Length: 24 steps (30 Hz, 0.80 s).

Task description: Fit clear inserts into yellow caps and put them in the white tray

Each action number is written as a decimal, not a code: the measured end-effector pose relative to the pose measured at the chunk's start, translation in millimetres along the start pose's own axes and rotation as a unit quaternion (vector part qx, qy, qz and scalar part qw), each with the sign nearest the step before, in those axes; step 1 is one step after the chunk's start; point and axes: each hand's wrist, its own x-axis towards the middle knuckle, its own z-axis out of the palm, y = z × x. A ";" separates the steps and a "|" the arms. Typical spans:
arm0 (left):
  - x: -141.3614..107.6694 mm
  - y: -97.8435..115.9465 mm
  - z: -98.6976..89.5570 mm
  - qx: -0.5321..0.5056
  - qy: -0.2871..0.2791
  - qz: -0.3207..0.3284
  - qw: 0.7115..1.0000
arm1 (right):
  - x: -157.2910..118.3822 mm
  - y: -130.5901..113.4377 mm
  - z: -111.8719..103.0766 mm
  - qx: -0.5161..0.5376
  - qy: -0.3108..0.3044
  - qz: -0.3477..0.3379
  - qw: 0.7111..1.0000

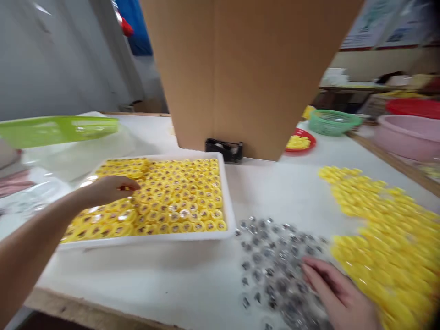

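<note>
My left hand [108, 189] reaches over a white tray [228, 201] filled with rows of round yellow pieces [185, 192] with dark centres. Its fingers are bent together at the edge of a higher layer on the tray's left side; whatever they pinch is hidden. On the right, my right hand [338, 293] is closed in a pinch, thumb against forefinger, at the edge of a scatter of small clear discs [271, 261] with dark marks. I cannot make out anything between these fingertips. Beside that hand spreads a large heap of plain yellow round pieces [388, 247].
A tall cardboard sheet [250, 78] stands behind the tray, with a black tape dispenser [224, 150] at its foot. Farther back are a red plate [311, 143], a green basket [332, 123] and a pink basin [409, 137]. A lime-green basket [58, 130] sits at left.
</note>
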 end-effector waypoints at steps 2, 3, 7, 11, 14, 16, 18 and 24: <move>-5.1 26.7 0.4 -0.016 0.084 -0.008 0.996 | 13.8 -14.9 2.2 -0.066 -0.035 -0.084 0.994; -10.3 46.6 1.0 -0.032 0.110 0.012 0.993 | 22.8 -23.1 5.6 -0.120 -0.046 -0.116 0.985; -43.9 151.0 15.4 -0.126 0.103 0.235 0.958 | 54.1 -51.5 28.8 -0.247 -0.116 -0.164 0.948; -59.2 233.3 53.1 -0.179 -0.009 0.363 0.915 | 62.5 -66.1 49.5 -0.293 -0.146 -0.166 0.930; -51.8 265.7 76.9 -0.212 -0.055 0.389 0.895 | 59.4 -70.1 53.3 -0.311 -0.160 -0.158 0.924; -39.8 283.8 85.2 -0.228 -0.075 0.396 0.886 | 55.6 -71.3 51.3 -0.308 -0.166 -0.155 0.924; -23.7 305.8 89.7 -0.237 -0.089 0.391 0.885 | 50.1 -72.6 48.6 -0.293 -0.168 -0.157 0.928; 29.8 396.1 121.7 -0.142 -0.123 0.400 0.897 | 29.8 -77.0 43.6 -0.256 -0.144 -0.141 0.945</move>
